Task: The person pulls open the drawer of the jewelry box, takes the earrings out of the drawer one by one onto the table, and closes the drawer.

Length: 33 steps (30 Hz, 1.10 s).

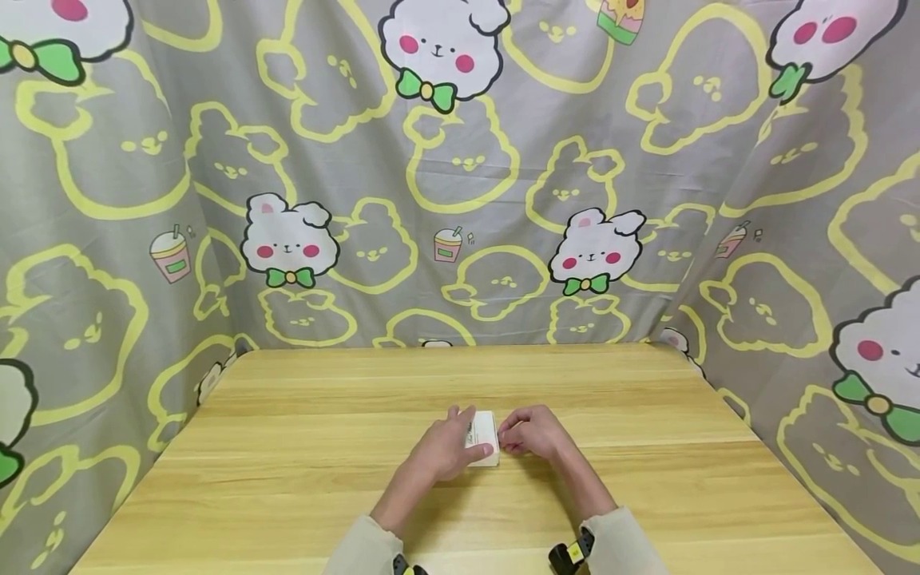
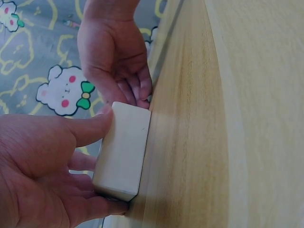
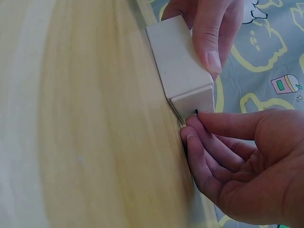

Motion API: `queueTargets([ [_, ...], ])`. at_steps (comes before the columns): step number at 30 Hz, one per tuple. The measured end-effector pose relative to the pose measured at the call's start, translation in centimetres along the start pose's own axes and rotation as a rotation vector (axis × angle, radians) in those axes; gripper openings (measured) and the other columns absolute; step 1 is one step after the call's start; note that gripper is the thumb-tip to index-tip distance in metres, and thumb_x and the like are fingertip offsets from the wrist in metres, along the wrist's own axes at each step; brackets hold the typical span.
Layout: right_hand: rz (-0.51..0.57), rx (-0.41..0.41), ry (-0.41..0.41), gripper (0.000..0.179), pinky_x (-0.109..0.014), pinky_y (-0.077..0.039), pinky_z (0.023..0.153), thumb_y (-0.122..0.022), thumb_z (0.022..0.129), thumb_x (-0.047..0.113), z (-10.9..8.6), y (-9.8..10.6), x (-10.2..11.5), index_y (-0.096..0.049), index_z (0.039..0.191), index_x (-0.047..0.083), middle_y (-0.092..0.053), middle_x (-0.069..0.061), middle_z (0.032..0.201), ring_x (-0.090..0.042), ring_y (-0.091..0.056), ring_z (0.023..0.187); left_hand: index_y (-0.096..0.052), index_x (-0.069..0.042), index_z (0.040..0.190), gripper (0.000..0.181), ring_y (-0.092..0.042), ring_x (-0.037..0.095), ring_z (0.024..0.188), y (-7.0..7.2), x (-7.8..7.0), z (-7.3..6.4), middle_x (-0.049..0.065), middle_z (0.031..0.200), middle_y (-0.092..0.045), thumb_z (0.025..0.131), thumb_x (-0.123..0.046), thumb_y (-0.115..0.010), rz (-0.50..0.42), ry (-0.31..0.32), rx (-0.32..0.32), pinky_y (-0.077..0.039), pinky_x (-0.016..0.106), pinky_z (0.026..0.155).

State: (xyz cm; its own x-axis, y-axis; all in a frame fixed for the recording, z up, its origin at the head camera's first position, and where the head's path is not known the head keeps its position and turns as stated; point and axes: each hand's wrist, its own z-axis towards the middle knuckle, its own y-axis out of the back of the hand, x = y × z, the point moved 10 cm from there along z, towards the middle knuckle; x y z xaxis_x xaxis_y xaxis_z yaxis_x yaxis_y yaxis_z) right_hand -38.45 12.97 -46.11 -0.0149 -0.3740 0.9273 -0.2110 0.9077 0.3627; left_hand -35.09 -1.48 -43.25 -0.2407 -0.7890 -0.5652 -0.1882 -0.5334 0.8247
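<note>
A small white cardboard box (image 1: pixel 485 430) with some print on its upper face rests on the wooden table. My left hand (image 1: pixel 442 449) grips it from the left, thumb along the near end and fingers at the far end. At the box's right end is my right hand (image 1: pixel 533 432). In the right wrist view, a small black tab (image 3: pixel 196 111) sticks out of the end panel, and the right thumb and forefinger pinch it. The panel's edge shows a thin seam against the rest of the box. The left wrist view shows a plain side of the box (image 2: pixel 126 147).
The wooden tabletop (image 1: pixel 302 447) extends around both hands. Behind it and at both sides hangs a grey curtain (image 1: pixel 467 176) printed with rabbits and yellow outlines. Beige sleeves and black wrist devices (image 1: pixel 571 553) sit on the forearms.
</note>
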Motion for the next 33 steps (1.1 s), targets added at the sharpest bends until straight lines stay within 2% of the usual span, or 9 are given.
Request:
queueTargets([
  [14, -0.008, -0.001, -0.01, 0.01, -0.034, -0.058, 0.063, -0.072, 0.083, 0.001, 0.02, 0.12, -0.25, -0.073, 0.089, -0.007, -0.072, -0.01, 0.074, -0.018, -0.067, 0.067, -0.041, -0.002, 0.154, 0.077, -0.053, 0.049, 0.128, -0.08, 0.13, -0.01, 0.031, 0.157, -0.036, 0.094, -0.04, -0.072, -0.005, 0.01, 0.004, -0.048, 0.057, 0.1],
  [28, 0.013, 0.01, -0.007, 0.009, -0.034, -0.06, 0.065, -0.07, 0.085, -0.002, 0.13, 0.24, -0.16, -0.073, 0.09, -0.008, -0.072, -0.01, 0.074, -0.017, -0.067, 0.066, -0.041, -0.002, 0.154, 0.077, -0.055, 0.047, 0.125, 0.01, 0.08, 0.03, 0.031, 0.158, -0.036, 0.094, -0.04, -0.071, -0.002, 0.012, 0.007, -0.05, 0.054, 0.095],
  [33, 0.01, 0.014, -0.01, 0.009, -0.034, -0.06, 0.065, -0.07, 0.085, -0.001, 0.09, 0.2, -0.17, -0.073, 0.09, -0.008, -0.071, -0.009, 0.074, -0.017, -0.067, 0.067, -0.041, -0.002, 0.153, 0.077, -0.058, 0.043, 0.117, 0.03, 0.04, 0.05, 0.031, 0.157, -0.037, 0.094, -0.04, -0.072, 0.004, 0.008, 0.007, -0.05, 0.052, 0.092],
])
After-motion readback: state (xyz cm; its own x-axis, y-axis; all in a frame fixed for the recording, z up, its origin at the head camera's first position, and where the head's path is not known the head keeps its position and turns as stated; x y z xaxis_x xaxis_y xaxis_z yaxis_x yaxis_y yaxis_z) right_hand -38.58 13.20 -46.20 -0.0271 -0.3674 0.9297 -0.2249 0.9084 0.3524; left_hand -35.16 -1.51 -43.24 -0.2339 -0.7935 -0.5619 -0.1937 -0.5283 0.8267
